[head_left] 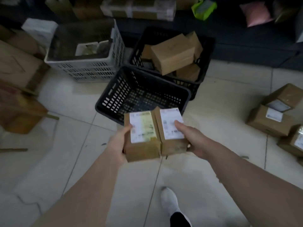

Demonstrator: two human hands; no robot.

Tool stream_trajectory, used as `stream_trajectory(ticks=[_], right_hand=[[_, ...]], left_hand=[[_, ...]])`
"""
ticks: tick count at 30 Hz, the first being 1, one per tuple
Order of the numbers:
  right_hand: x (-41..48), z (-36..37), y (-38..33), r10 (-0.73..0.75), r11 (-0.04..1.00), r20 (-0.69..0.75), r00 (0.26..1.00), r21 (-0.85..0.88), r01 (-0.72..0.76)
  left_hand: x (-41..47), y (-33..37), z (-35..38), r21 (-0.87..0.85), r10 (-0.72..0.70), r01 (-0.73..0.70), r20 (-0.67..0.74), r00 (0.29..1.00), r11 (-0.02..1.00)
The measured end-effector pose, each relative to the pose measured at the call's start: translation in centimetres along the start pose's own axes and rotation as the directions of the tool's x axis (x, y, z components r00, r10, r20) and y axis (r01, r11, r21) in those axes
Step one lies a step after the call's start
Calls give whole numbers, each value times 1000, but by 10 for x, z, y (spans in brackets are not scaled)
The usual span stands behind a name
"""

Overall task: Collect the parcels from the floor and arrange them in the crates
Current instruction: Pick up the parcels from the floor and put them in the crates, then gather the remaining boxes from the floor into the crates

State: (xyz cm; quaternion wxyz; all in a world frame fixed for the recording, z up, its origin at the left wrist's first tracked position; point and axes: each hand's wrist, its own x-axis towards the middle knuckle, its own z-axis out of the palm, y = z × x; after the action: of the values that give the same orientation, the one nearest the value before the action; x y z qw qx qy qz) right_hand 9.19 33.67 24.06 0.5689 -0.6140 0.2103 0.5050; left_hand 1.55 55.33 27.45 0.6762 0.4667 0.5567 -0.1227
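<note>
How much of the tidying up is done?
Partly done. The back black crate already holds several boxes. Right now the left hand and right hand carry two parcels just in front of the near black crate, which looks empty. More parcels on the floor at the right still wait.

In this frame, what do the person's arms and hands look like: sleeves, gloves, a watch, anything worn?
Both forearms are bare up to the frame edge: no sleeves show. The left hand and right hand wear no gloves, and no watch, ring or wristband is visible. The picture is too blurred for finer marks.
</note>
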Motion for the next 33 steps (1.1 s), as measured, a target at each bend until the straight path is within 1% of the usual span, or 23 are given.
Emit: stream_trajectory(ticks=[1,2,3,4,5,6,8,11,15,19,20,23,25,29,31,33], right_hand=[[8,11,-17,-51,996,-5,999,77,51],[16,20,-32,-91,987,-30,995,128,94],[22,27,-44,-123,983,-64,990,129,130],[28,31,-50,-140,985,-109,984,87,150],[32,31,-52,-147,988,-160,976,29,154],[34,29,-49,-141,990,-202,969,-27,138],[32,18,-32,-84,993,-246,966,-98,61],[22,-14,4,22,992,-263,965,-115,-54],[1,-71,45,139,987,-347,927,-23,-156],[-33,-144,76,212,976,-447,869,135,-169],[-44,-167,86,234,969,-468,852,178,-169],[-66,-230,111,296,944,-515,804,285,-165],[-79,-270,129,313,929,-528,790,341,-140],[-96,-347,166,251,930,-507,824,364,-59],[-106,-385,181,248,926,-501,829,373,-51],[-116,-420,195,266,920,-442,856,382,-89]], left_hand=[[8,22,-4,-55,78,-79,-26,997,995],[14,42,-7,-64,139,-144,-85,987,987],[20,58,-9,-19,173,-179,-161,972,984],[25,67,-8,63,201,-191,-211,957,979],[30,68,-5,147,220,-190,-228,948,971],[31,65,0,222,218,-171,-210,953,960],[32,45,19,314,142,-102,-109,984,944],[18,2,60,370,5,-20,43,999,929],[-19,-58,115,436,-148,47,201,968,899],[-45,-106,167,525,-237,64,269,934,849],[-52,-116,186,550,-248,58,277,928,833],[-65,-135,237,599,-218,2,288,933,800],[-73,-146,276,631,-194,-34,289,938,775],[-90,-181,357,698,-156,-123,322,934,705],[-101,-208,401,737,-162,-145,328,931,660],[-110,-239,441,776,-176,-151,320,931,613]])
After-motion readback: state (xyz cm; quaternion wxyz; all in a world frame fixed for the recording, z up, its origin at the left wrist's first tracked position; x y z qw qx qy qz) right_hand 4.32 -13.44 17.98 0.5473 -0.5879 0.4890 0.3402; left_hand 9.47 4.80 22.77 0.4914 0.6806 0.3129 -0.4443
